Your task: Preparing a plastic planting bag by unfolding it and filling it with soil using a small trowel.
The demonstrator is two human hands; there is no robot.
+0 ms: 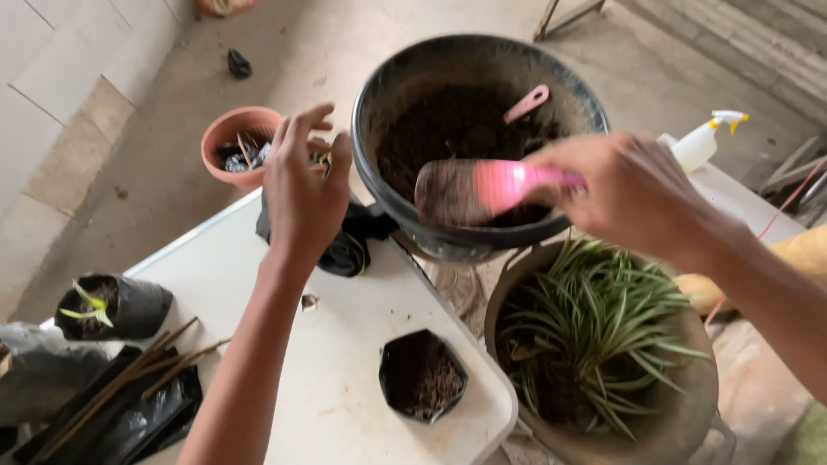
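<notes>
Head view, looking down over a white table [345, 362] and the concrete floor beyond it. The right hand [633, 194] is closed around the handle of a pink scoop [478, 189], whose soiled blade lies over the near rim of a large black basin [478, 142] filled with dark soil; the hand is motion-blurred. A second pink tool [527, 103] rests in the soil at the far side of the basin. The left hand [301, 185] is raised over the far left part of the table, fingers loosely curled and thumb apart, at the top of a black plastic grow bag [349, 241] (whether it grips the bag's edge cannot be told). Behind this hand, on the floor, stands a terracotta pot [237, 138]. Near the table's front edge sits a small black bag of soil [422, 375], open at the top. At the near left lie a bagged seedling [112, 306] and a few thin sticks [129, 379]. To the right of the table, below the basin, a round pot holds a striped, grass-like plant [594, 336]. A white spray bottle [706, 142] stands far right.
</notes>
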